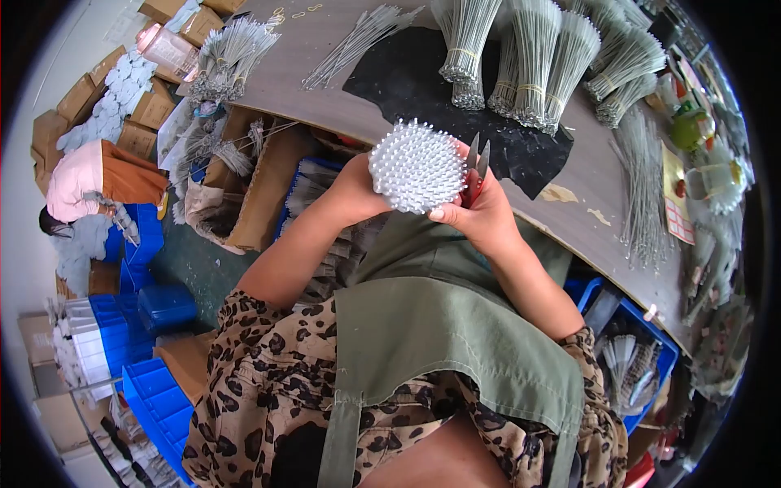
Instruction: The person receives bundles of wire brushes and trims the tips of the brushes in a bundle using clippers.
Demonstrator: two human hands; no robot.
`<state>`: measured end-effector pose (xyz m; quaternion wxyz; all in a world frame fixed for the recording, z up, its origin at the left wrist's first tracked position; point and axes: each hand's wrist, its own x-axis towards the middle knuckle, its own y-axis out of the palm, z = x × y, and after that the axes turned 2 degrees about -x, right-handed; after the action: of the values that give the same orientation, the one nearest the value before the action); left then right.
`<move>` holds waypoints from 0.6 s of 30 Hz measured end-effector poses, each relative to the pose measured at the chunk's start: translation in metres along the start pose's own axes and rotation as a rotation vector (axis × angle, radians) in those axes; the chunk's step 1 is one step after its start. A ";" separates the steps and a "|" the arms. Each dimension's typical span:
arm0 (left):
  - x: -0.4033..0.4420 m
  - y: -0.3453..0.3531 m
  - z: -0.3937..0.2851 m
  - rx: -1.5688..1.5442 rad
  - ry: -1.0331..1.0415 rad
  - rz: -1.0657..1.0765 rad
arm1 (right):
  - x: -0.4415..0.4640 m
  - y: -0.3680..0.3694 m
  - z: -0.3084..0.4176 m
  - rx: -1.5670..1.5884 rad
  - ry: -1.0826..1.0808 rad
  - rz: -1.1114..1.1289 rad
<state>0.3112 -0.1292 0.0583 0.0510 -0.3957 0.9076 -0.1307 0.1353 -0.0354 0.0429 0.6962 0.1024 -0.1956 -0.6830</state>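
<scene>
A round bundle of thin stems [417,167] is held up in front of my apron, its white beaded tips facing me. My left hand [358,191] is closed around the bundle's left side, with the fingers partly hidden behind it. My right hand [488,215] grips red-handled scissors [482,159], blades pointing up and slightly apart. The right thumb also presses against the bundle's lower right edge. Beyond the hands, a black sheet [399,77] lies on the table, with banded wire bundles [533,61] standing at its far side.
Loose wires [358,45] lie on the grey table [301,41], and more wires [643,187] lie at right. A blue crate [667,346] sits below the right edge. An open cardboard box [264,191] stands at left. Another person [106,179] bends over blue bins farther left.
</scene>
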 end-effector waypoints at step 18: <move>0.000 0.000 0.009 0.036 0.077 -0.042 | 0.002 0.004 -0.003 -0.087 -0.012 0.002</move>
<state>0.3135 -0.1309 0.0494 0.0202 -0.4085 0.8978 -0.1632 0.1402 -0.0375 0.0423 0.6995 0.0678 -0.1698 -0.6909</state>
